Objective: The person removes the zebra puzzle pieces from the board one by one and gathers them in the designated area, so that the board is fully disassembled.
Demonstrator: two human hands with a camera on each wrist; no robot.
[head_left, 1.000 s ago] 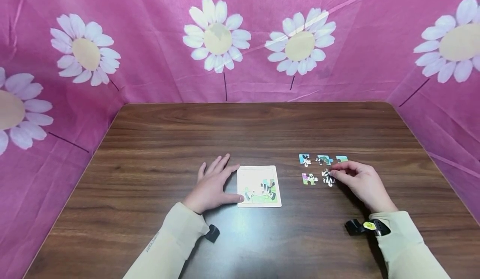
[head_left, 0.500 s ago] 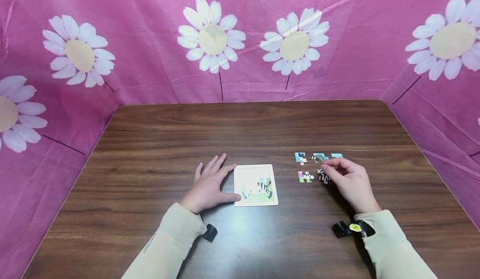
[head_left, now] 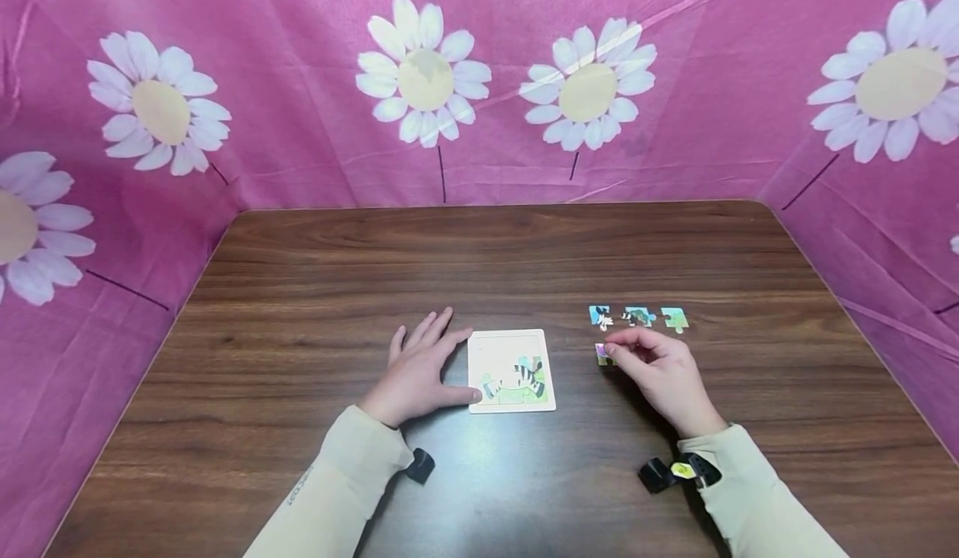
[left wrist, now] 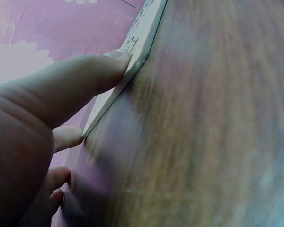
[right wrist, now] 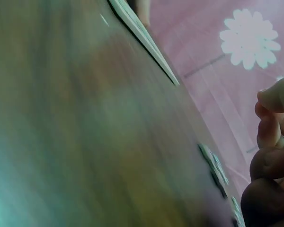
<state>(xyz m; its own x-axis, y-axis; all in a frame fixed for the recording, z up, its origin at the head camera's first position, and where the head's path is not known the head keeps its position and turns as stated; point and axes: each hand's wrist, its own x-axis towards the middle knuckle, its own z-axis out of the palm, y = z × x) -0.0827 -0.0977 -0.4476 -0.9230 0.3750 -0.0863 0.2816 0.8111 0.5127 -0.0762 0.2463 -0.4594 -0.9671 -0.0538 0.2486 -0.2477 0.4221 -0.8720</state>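
A square puzzle board [head_left: 511,346] lies on the table, its lower part filled with striped zebra legs and green pieces. My left hand [head_left: 415,371] is spread at its left side; the thumb [left wrist: 99,71] presses the near corner, and the index fingertip touches the far corner. Off to the right, my right hand [head_left: 659,375] is over the loose pieces with thumb and index drawn together, partly covering a purple and green puzzle piece [head_left: 602,355]. In the right wrist view the fingertips [right wrist: 267,99] meet, and no piece between them is plainly seen. The striped zebra piece is hidden.
Three more puzzle pieces lie in a row behind the right hand: a blue and striped one [head_left: 600,316], a dark-patterned one [head_left: 638,316] and a green one [head_left: 673,318]. Pink daisy cloth [head_left: 509,175] hangs around the back and sides of the wooden table [head_left: 449,258].
My right hand has moved left from the striped zebra piece to the purple and green one, uncovering the green piece behind. The left hand has stayed on the board.
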